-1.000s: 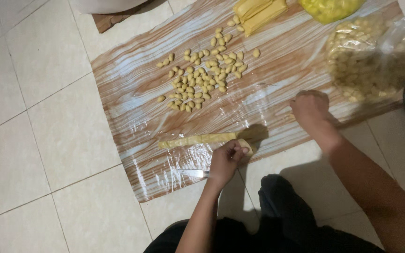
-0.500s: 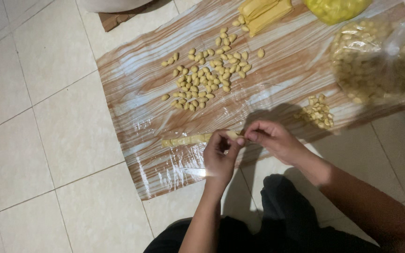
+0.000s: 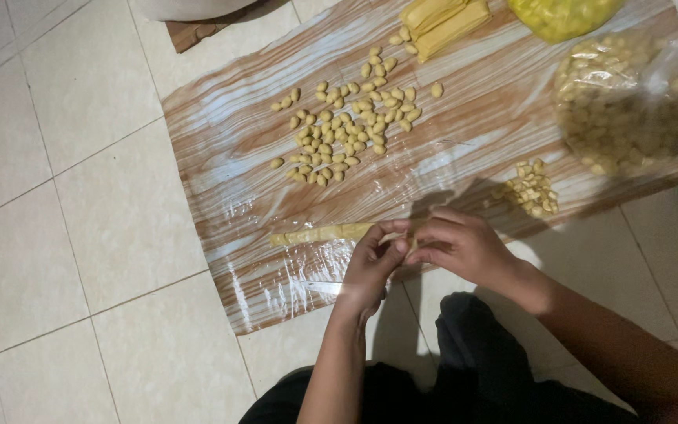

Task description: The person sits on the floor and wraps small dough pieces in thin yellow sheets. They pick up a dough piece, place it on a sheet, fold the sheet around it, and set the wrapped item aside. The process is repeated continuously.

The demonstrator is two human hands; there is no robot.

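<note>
Head view: left hand (image 3: 370, 267) and right hand (image 3: 464, 245) pinch the near dough strip's (image 3: 323, 233) right end, apparently pinching off a piece.

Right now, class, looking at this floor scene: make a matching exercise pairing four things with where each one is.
Things:
1. dough strip
2. clear bag
3. small heap of cut pieces
4. yellow bars

Places:
A. top edge of the sheet
B. just beyond the right hand
C. far right of the sheet
D. running left from the left hand

Pairs: 1-D, 2-C, 3-B, 4-A
</note>
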